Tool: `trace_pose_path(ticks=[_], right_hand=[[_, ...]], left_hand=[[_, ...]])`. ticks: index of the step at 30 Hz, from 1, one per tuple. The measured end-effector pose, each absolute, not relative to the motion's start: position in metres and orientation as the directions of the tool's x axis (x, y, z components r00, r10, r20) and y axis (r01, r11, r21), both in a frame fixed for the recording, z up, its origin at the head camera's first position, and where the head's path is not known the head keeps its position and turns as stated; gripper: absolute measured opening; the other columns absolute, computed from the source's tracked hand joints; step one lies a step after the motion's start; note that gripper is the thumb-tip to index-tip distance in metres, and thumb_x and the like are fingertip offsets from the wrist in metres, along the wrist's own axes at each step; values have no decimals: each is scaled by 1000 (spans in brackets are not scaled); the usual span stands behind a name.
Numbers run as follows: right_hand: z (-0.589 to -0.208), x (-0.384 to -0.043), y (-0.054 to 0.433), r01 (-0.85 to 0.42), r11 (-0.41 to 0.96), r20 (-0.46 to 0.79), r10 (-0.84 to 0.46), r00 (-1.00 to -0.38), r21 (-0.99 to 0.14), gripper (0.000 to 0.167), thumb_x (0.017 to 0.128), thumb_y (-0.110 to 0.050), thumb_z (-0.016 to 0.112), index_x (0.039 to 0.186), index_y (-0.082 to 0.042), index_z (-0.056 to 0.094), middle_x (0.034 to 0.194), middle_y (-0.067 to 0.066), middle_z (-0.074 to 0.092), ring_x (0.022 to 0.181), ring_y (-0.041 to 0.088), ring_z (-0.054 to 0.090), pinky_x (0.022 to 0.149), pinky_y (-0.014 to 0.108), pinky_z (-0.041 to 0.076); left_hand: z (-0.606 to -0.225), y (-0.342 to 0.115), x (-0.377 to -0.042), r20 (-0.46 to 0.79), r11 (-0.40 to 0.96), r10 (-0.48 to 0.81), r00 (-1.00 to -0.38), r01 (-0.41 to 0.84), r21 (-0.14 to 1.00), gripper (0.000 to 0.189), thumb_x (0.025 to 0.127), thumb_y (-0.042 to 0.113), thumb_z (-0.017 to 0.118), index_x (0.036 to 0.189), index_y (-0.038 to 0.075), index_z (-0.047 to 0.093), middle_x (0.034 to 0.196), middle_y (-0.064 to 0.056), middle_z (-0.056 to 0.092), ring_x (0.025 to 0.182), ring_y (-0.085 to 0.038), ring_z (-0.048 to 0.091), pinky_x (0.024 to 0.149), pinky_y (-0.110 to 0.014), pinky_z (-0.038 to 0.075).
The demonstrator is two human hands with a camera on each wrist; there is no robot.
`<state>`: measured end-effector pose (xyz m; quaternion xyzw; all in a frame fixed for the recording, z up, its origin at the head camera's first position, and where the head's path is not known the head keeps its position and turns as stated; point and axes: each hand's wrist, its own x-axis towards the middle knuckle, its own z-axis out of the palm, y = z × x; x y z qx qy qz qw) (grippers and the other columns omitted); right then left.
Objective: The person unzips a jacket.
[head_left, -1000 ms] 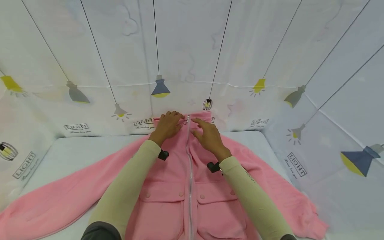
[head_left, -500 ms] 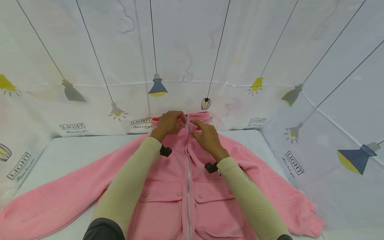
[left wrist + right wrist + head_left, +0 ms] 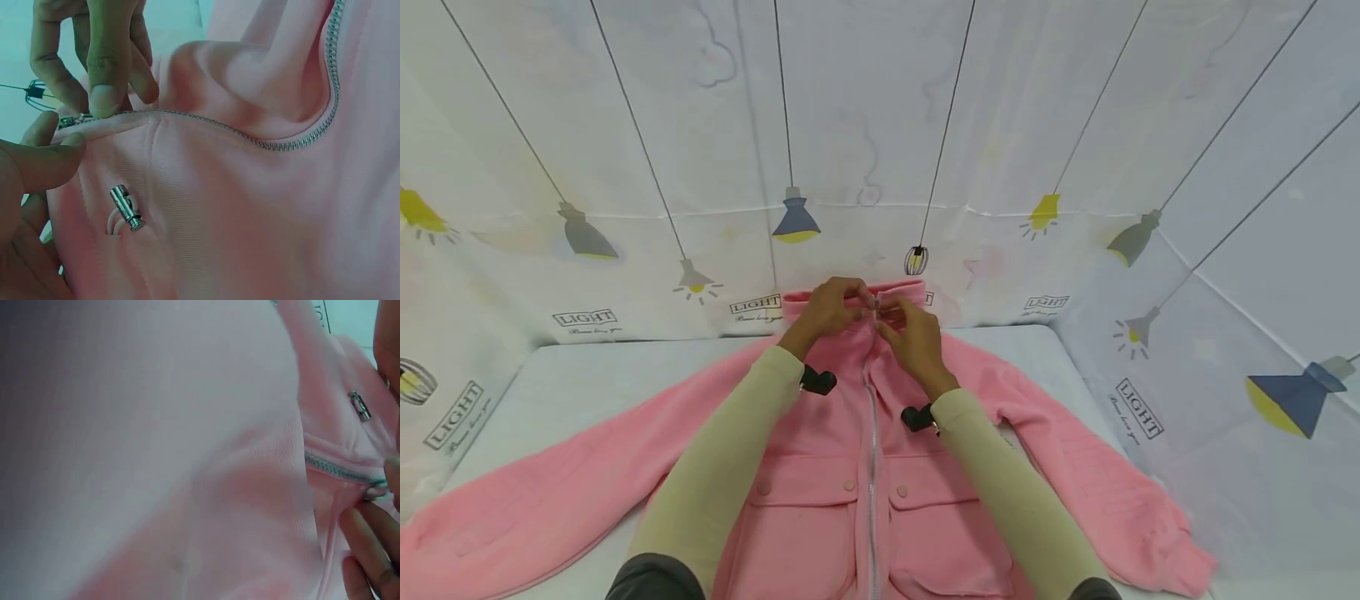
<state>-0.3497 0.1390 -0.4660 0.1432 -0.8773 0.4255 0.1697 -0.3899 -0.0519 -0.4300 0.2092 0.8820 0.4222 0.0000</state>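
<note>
A pink zip-front jacket [image 3: 820, 425] lies front up, with its standing collar [image 3: 902, 289] against the backdrop. At the collar my left hand [image 3: 827, 310] pinches the front edge beside the top of the zipper [image 3: 294, 145]. From the other side my right hand [image 3: 917, 337] pinches the zipper just below that spot, its fingers curled close to the left hand's. The metal zipper slider [image 3: 70, 120] sits between the two hands, and its ring pull [image 3: 376, 491] shows by the right fingertips. A metal cord stopper [image 3: 127, 207] hangs from the jacket's left side.
The jacket covers much of a white table [image 3: 617, 375]; its sleeves spread left [image 3: 550, 483] and right [image 3: 1090, 467]. A white backdrop [image 3: 880, 125] printed with lamps rises directly behind the collar. Two flap pockets [image 3: 797, 533] lie near the front.
My right hand has moved left to the zipper, its fingers now pinching there. My left hand has shifted slightly right, and the collar's front edges stand pinched up between both hands.
</note>
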Motion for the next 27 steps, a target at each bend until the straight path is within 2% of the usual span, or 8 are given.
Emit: trace_pose_path(ticks=[5,8,16,22,27], right_hand=[[-467,-352,136,-336,610,403,-30,-915,-717,17,94,-16,82,104,-13,69,98,4,78,92,20,74,85,38,60],[-467,-351,133,-315,585,369,-29,-929,-747,16,95,-14,81,99,-12,65,95,5,73,91,20,71,83,36,57],[-464,-344,128,-316,529,330,-70,-941,-788,12,96,-2,75,104,-11,72,94,8,76,86,21,72,78,34,59],[-463,-337,128,-265,564,278,-65,-959,-782,14,95,-3,75,102,-15,76,85,5,74,79,18,70,70,30,55],[-465,-328,129,-247,583,256,-67,-964,-774,12,95,-6,74,99,-17,77,81,2,72,73,15,65,65,28,50]], left_hand=[[-429,-50,-387,200,506,380,-903,384,772,10,95,0,73,97,10,74,111,-5,76,129,-26,66,115,-47,49],[-429,-51,-386,233,501,376,-897,409,763,10,93,-2,73,94,8,73,108,-6,76,126,-25,68,112,-45,50],[-435,-54,-384,300,553,289,-909,414,723,7,94,6,76,94,13,76,107,-4,78,123,-27,70,109,-48,51],[-439,-55,-383,344,566,247,-906,422,708,6,95,11,78,93,17,77,105,-2,79,118,-27,70,105,-50,52],[-439,-59,-384,353,572,228,-907,419,705,5,97,13,75,100,13,79,110,-3,80,121,-28,70,108,-51,50]])
